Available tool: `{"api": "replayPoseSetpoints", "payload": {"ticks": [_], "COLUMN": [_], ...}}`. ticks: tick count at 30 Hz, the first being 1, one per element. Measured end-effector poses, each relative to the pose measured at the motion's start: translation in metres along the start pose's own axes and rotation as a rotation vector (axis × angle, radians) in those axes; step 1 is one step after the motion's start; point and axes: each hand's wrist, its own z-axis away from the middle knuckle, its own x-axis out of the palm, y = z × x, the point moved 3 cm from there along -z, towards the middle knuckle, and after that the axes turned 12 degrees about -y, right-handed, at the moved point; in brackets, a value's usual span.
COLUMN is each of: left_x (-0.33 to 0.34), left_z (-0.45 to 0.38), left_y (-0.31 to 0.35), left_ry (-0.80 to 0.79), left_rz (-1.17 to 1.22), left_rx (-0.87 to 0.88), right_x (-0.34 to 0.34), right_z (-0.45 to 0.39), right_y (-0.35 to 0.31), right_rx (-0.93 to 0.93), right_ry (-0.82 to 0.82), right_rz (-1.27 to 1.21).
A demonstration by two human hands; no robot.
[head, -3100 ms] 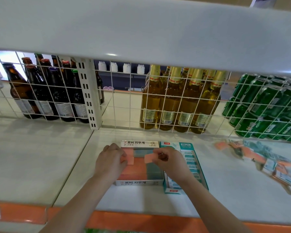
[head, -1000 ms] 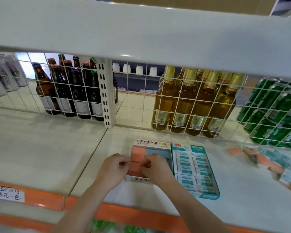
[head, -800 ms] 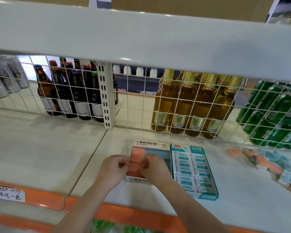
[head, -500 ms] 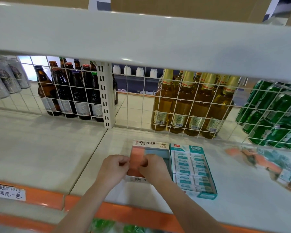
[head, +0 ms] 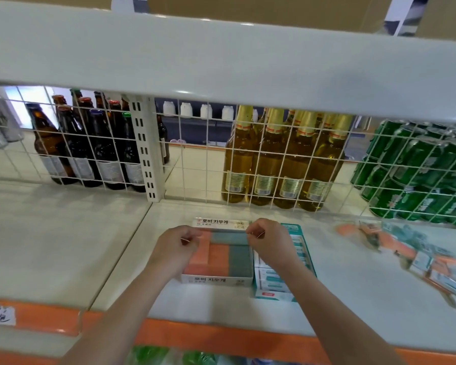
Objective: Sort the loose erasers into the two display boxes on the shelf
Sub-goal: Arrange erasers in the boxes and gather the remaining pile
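A white cardboard display box with Korean lettering (head: 216,280) sits near the front of the pale shelf board (head: 63,233), open at the top. Inside it, flat salmon-pink erasers (head: 208,256) fill the left and middle, and grey-green erasers (head: 238,259) fill the right side and back. Touching its right side stands a teal-edged display box of white-sleeved erasers (head: 274,283), which looks nearly full.

The person's left hand (head: 173,248) rests over the left part of the white box, fingers curled. The right hand (head: 270,245) hovers over its back right corner, fingers also curled. Neither hand visibly holds an eraser, though the fingertips are turned away, so something small could be hidden.

The sorting seems partly done: both boxes hold many erasers, but a loose heap of mixed pink and teal-wrapped erasers (head: 419,256) still lies well apart on the shelf's right, blurred at the picture's edge.

Behind the boxes, a white wire grid (head: 200,159) closes off the back of the shelf. Through it show dark brown glass bottles (head: 84,148) on the left, golden glass bottles with foil tops (head: 279,164) in the middle, and green drink cans (head: 416,175) on the right. A broad white upper shelf edge (head: 221,59) hangs low across the top, leaving little headroom for reaching in. An orange price strip (head: 221,335) runs along the front edge.
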Motion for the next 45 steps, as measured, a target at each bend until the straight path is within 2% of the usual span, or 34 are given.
{"api": "replayPoseSetpoints", "payload": {"ticks": [9,16,22,27,34,41,45], "left_x": [0.060,0.123,0.178,0.222,0.275,0.322,0.348], "left_z": [-0.006,-0.011,-0.014,-0.012,-0.012,-0.016,-0.021], "left_y": [0.051,0.089,0.114,0.133,0.154,0.182,0.202], "left_ry": [-0.150,-0.320,-0.388,-0.464,-0.621,-0.673,-0.687], "left_rz": [-0.251,-0.268,-0.271,-0.227,-0.359,-0.467,-0.493], "left_rx": [0.134,0.267,0.339,0.400,0.450,0.510,0.546], "right_x": [-0.042,-0.073,-0.102,-0.129,-0.161,-0.182,-0.185], "right_z": [0.028,0.057,0.090,0.116,0.154,0.187,0.195], "right_y": [0.050,0.103,0.152,0.184,0.221,0.252,0.268], "right_rx": [0.180,0.294,0.374,0.440,0.524,0.633,0.684], "right_ry": [0.086,0.136,0.161,0.262,0.435,0.478,0.435], "right_rz": [0.070,0.043,0.055,0.064,0.030,0.087,0.071]}}
